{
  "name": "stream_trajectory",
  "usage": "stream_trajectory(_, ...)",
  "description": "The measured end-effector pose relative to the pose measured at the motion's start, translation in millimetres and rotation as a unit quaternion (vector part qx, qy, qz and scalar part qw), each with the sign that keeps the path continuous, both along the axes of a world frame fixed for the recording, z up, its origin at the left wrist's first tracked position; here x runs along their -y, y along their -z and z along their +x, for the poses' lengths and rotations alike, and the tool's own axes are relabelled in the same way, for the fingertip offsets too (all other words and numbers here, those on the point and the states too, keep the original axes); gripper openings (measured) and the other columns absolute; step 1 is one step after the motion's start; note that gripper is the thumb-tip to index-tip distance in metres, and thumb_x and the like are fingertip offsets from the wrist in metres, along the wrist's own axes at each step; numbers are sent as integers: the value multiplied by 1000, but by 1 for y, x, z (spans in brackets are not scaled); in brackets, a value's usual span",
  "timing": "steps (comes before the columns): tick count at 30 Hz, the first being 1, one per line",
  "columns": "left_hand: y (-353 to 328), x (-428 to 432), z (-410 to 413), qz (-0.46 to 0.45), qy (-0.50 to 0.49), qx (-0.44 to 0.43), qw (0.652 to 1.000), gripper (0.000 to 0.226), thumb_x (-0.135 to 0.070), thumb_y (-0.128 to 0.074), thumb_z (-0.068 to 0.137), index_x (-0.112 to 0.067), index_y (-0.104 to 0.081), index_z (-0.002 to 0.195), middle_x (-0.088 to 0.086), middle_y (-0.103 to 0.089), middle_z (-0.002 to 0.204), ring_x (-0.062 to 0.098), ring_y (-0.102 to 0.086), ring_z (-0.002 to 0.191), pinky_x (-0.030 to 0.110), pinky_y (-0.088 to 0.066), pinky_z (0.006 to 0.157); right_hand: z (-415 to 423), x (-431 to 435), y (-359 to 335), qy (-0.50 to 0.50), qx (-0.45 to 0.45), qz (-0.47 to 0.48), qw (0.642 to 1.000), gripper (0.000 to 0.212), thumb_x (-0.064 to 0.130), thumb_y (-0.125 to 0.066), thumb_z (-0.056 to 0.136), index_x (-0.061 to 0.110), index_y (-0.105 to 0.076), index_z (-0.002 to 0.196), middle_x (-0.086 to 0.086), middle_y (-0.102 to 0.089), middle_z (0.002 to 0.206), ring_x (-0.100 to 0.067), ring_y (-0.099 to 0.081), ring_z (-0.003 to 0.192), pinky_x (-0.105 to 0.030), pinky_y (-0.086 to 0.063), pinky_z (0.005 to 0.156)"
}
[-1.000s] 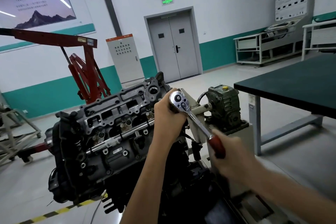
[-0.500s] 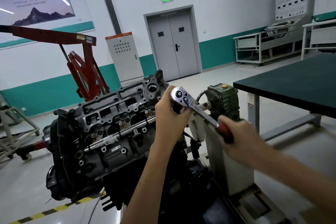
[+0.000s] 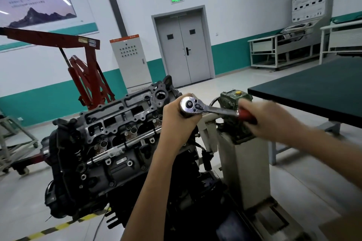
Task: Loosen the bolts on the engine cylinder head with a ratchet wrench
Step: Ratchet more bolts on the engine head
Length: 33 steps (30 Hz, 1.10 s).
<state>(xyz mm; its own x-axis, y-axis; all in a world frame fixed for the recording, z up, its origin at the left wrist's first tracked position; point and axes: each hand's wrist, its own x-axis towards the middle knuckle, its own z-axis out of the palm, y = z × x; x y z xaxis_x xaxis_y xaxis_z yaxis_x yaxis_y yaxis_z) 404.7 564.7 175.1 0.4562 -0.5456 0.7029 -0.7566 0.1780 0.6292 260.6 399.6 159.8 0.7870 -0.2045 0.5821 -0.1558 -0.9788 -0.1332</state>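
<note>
The dark engine cylinder head (image 3: 117, 123) sits tilted on a stand, its bolts and valve openings facing me. A chrome ratchet wrench (image 3: 207, 108) with a red handle points right from the head's right end. My left hand (image 3: 180, 121) is curled round the wrench's round head, hiding the socket and the bolt under it. My right hand (image 3: 262, 121), blurred by motion, grips the red handle, which lies nearly level.
A green gearbox (image 3: 233, 111) on the grey engine stand (image 3: 246, 162) sits just behind the handle. A dark green table (image 3: 313, 92) stands at the right. At the back left is a red engine crane (image 3: 86, 76). Yellow-black floor tape (image 3: 58, 227) runs below the engine.
My right hand has swung the red handle upward and away, from pointing down-right to nearly level. My left hand has stayed on the wrench head.
</note>
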Motion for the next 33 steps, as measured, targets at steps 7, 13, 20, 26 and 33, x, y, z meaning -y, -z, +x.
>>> stream_trajectory(7, 5, -1, -2, -37, -31, 44, 998, 37, 7, -69, 73, -26, -54, 72, -12, -56, 65, 3, -48, 59, 16, -40, 58, -2, -9, 8, -30, 13, 42, 999, 32, 4, -67, 72, 24, -47, 89, 15, -46, 62, -3, -52, 53, -10, -37, 49)
stream_trajectory(13, 18, 12, -9, -116, -48, 56, 990, 25, 4, -59, 71, -18, -48, 76, -12, -47, 65, 2, -40, 58, 15, -34, 56, 21, -116, 90, -46, 173, 330, 927, 33, 2, -64, 70, 31, -50, 80, 5, -53, 51, -4, -54, 47, -8, -37, 40)
stream_trajectory(20, 12, 9, -7, -73, -8, 31, 997, 33, 3, -55, 67, -27, -43, 61, -16, -47, 55, 0, -37, 51, 13, -30, 51, 11, -87, 84, -29, 89, 288, 953, 38, 5, -67, 71, 21, -58, 103, 10, -51, 54, -5, -54, 47, -12, -46, 49)
stream_trajectory(26, 7, 5, -2, -28, -19, 18, 999, 13, 7, -67, 76, 0, -58, 72, 9, -55, 67, 19, -46, 59, 36, -44, 56, 0, 16, -17, 0, 3, -59, 998, 30, 3, -66, 71, 11, -54, 97, -7, -61, 71, -21, -54, 57, -30, -45, 56)
stream_trajectory(33, 10, -1, -5, -54, -43, 54, 996, 23, 8, -67, 73, -12, -54, 73, 3, -56, 66, 23, -50, 61, 30, -42, 58, 1, -6, 8, -35, 11, 25, 999, 31, 5, -67, 72, 20, -49, 91, 9, -51, 66, -8, -54, 55, -14, -41, 53)
